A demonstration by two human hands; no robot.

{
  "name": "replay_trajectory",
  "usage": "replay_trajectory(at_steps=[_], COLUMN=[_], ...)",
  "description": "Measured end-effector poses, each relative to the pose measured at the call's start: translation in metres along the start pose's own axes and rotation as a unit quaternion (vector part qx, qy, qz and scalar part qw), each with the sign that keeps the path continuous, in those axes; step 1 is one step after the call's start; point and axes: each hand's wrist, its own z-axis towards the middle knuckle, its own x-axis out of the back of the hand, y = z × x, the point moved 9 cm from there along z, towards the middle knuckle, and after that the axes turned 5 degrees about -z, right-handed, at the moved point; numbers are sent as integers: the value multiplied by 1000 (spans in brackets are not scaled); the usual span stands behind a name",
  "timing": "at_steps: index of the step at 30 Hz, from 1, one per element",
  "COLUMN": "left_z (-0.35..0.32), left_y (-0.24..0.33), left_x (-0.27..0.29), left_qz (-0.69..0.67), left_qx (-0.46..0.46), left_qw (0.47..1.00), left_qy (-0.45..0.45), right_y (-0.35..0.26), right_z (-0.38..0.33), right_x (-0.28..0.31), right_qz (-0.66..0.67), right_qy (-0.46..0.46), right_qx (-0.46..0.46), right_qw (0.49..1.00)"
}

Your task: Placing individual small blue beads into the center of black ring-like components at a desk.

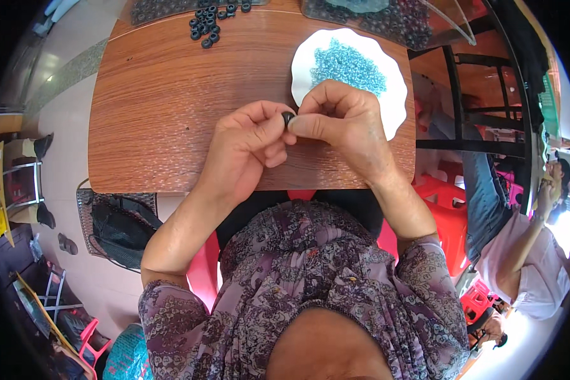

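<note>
Patterned purple fabric of the person's blouse [310,278] fills the lower centre of the view, with both bare forearms rising from it to the brown wood-grain counter [158,107]. A small black rubber ring [288,116] is held above the near part of the counter, between the two hands. It is pinched by the thumb and forefinger of the left hand [247,149], whose other fingers are curled inward. The right hand [339,120] is closed in a pinch at the ring's right side, fingertips pressed together against it. A white scalloped plate [392,95] heaped with small light-blue beads [348,63] lies just behind the right hand. A loose cluster of similar black rubber rings [209,25] lies at the far edge of the counter, well apart from the hands.
</note>
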Motion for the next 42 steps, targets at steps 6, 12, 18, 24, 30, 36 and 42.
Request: replay_trajectory(at_steps=[6,12,18,24,30,36,42], left_z=[3,1,-2,-6,-5,-9,-7], left_y=[10,13,15,15,16,18,16], left_x=[11,18,21,16,9,4,3], left_qz=[-73,-90,-89,-92,-84,-86,-48], left_qx=[-61,-82,-87,-74,-87,-83,-92], left_qw=[995,992,991,992,992,992,991], left_qy=[0,37,42,32,39,37,80], right_y=[-28,-56,-53,-49,-47,-48,-41], right_z=[-10,-23,-27,-30,-27,-26,-26], right_x=[-1,-29,-56,-67,-61,-60,-58], right_qz=[-57,-341,-453,-447,-423,-396,-368], right_qy=[92,124,114,121,115,83,60], right_qx=[143,376,410,437,427,396,349], right_qw=[984,853,784,771,791,824,860])
